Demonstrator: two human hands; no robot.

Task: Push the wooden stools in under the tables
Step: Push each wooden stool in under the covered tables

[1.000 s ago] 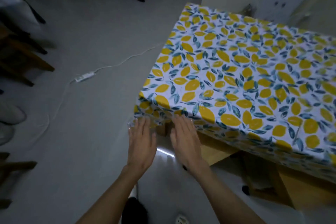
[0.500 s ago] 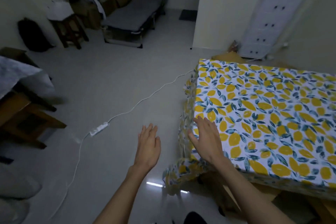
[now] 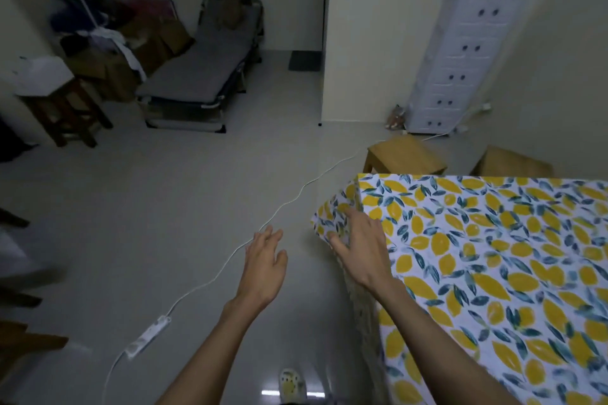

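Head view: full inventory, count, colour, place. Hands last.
table: 1, lemon-print cloth, right foreground
wooden stools: 2, light wood, beyond the table's far edge, not tucked under
dark stool: 1, dark brown, far left, white item on top
folding cot: 1, grey, back centre
drawer tower: 1, white, back right by the wall, dark item on top
cable: 1, white, across the floor
power strip: 1, white, floor, near left
clutter pile: cannot count, back left
left hand: open, over the floor
right hand: open, at the table corner
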